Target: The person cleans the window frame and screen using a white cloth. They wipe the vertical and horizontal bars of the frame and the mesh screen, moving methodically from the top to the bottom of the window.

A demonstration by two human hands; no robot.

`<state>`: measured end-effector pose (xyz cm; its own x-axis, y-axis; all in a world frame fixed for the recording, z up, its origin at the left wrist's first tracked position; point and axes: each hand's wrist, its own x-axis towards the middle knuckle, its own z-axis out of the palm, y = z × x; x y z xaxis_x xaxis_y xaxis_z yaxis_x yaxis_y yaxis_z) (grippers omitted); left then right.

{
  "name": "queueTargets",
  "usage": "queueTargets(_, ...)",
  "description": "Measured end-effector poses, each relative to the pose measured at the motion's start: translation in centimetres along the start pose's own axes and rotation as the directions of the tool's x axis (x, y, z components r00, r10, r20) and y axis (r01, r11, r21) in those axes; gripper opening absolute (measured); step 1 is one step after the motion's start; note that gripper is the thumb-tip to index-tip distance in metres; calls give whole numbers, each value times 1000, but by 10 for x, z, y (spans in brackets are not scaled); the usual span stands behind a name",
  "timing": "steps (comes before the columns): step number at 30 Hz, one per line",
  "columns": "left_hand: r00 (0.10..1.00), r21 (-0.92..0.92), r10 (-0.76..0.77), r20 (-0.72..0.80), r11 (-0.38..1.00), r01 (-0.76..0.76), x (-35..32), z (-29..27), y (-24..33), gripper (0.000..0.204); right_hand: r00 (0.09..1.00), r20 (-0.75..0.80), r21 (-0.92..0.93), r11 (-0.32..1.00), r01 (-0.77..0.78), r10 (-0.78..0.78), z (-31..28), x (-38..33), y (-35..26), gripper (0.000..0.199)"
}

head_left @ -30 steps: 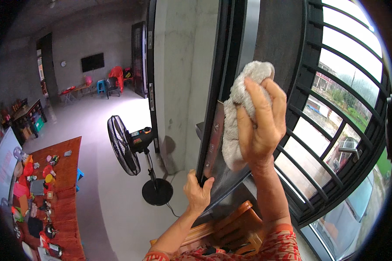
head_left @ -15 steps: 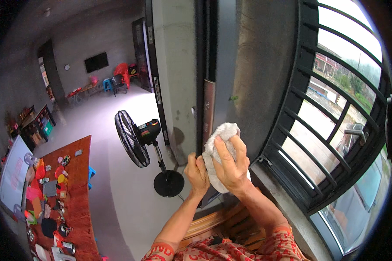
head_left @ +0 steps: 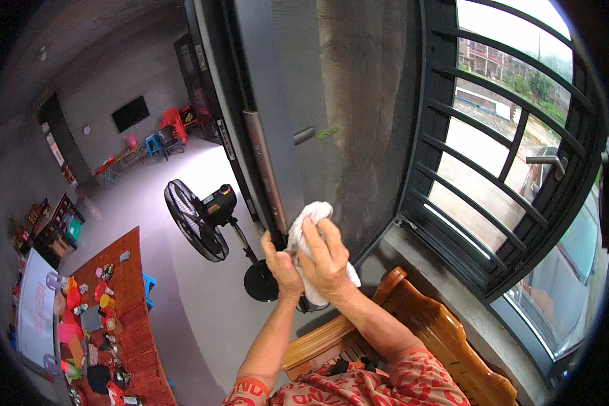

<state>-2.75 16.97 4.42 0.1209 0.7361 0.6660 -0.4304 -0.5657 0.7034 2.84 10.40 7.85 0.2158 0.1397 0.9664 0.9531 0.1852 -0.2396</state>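
Note:
A white, fluffy cloth (head_left: 308,215) is pressed against the dark grey door (head_left: 301,88) near its edge. My right hand (head_left: 326,264) grips it, fingers bent over its top. Close on the left, my left hand (head_left: 284,274) holds the door's edge beside the cloth, one digit pointing up and the other fingers partly hidden. Above the hands, a metal lock plate (head_left: 264,169) runs along that edge. A grey lever handle (head_left: 304,136) sticks out of the door face, with a small green thing (head_left: 327,133) at its end.
Left of the door stands a black pedestal fan (head_left: 216,206). A wooden bench (head_left: 423,325) lies below my right forearm. The barred window (head_left: 480,162) is on the right. Far left, a reddish-brown table (head_left: 132,298) carries many small items.
The cloth and both hands have shifted left and slightly down in view. My left hand's fist has loosened, with a digit now raised. More of the door face, the handle and the bench shows.

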Motion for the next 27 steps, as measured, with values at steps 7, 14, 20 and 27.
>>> queueTargets(7, 996, 50, 28, 88, 998, -32, -6, 4, 5, 76, 997, 20, 36, 996, -78, 78, -11, -29, 9, 49)
queueTargets(14, 982, 268, 159, -103, 955, -127, -9, 15, -7, 56, 987, 84, 163, 975, -151, 139, -41, -9, 45, 49)
queueTargets(20, 968, 265, 115, -224, 963, -53, -11, 28, -14, 64, 926, -173, 118, 926, 358, -336, -8, 64, 57, 51)
queueTargets(27, 945, 385, 235, -226, 913, -135, -11, 24, -23, 71, 986, -144, -56, 994, -98, 89, -26, 24, 177, 46)
